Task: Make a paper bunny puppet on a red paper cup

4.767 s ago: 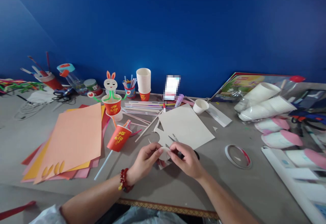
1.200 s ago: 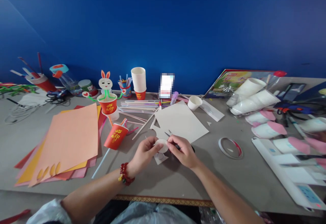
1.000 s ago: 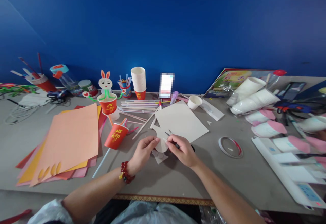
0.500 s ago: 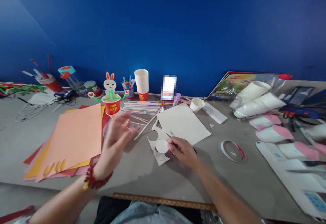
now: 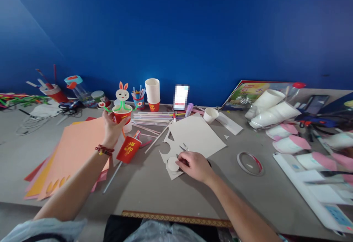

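Note:
My left hand (image 5: 111, 129) is wrapped round a red paper cup (image 5: 121, 116). A white paper rabbit head (image 5: 122, 94) with pink ears stands over this cup on green strips, with a small heart disc out to each side. Just in front, another red paper cup (image 5: 128, 149) leans at a tilt, with a pale straw (image 5: 112, 177) running down from it. My right hand (image 5: 193, 165) pinches the edge of a white paper circle (image 5: 173, 164). Beneath the circle lies a cut-out paper scrap (image 5: 168, 150), and a large white sheet (image 5: 197, 133) is behind. Scissors partly show beside my right hand.
Coloured paper sheets (image 5: 79, 150) are stacked at left. Straws (image 5: 153, 118), stacked white cups (image 5: 152, 90) and a small white cup (image 5: 211, 115) stand or lie further back. A tape roll (image 5: 250, 163) and a white power strip (image 5: 311, 194) are on the right.
My left hand has moved forward and left and taken hold of the rabbit cup. The tilted red cup now shows in full. My right hand keeps the circle, slightly lower in view.

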`<state>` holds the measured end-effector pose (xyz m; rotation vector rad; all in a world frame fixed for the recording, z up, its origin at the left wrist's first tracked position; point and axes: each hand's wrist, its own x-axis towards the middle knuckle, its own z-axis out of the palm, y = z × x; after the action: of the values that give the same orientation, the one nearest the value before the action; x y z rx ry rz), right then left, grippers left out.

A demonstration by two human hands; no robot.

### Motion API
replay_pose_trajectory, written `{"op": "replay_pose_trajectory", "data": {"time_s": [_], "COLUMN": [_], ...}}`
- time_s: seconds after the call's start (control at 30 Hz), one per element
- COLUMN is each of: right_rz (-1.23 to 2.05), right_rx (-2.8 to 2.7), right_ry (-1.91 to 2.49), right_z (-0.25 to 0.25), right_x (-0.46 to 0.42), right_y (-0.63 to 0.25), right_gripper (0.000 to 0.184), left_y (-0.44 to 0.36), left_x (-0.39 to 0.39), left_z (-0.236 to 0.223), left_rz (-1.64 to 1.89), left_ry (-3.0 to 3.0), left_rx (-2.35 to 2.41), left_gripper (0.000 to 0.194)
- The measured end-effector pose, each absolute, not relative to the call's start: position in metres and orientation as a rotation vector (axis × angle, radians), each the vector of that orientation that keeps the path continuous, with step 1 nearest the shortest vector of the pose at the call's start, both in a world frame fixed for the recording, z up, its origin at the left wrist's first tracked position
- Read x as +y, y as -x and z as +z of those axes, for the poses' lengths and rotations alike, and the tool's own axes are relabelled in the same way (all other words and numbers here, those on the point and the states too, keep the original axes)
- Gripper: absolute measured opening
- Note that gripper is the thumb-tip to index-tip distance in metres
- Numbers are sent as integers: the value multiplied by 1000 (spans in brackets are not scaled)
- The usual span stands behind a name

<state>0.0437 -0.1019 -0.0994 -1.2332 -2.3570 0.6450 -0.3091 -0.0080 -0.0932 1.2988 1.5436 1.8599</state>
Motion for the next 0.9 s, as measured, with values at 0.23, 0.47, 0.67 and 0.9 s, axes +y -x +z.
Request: {"op": "replay_pose_trajectory", "data": {"time_s": [0.23,0.47,0.67,0.9], "right_rz": [648,912,1006,1056], "right_rx": [-2157,-1749,-1533,-1648], "right_ry": [1262,1014,858,764], "right_z": [-95,-90,-81,-79], "right_x": [-101,-105,-114,-105], "right_y": [-47,-50,-58,-69], "right_gripper": [11,18,26,28], "left_y": [316,237,158,154], "left_x": [-11,-86,-138,-130], "left_z": [-51,-19,-63,-85], "left_rz": [2122,1696,1240,1189], "left_ry": [-1620,-1434,-1257,-1264], "left_rx": [1386,1051,988,885], "left_gripper": [67,54,63,74]}}
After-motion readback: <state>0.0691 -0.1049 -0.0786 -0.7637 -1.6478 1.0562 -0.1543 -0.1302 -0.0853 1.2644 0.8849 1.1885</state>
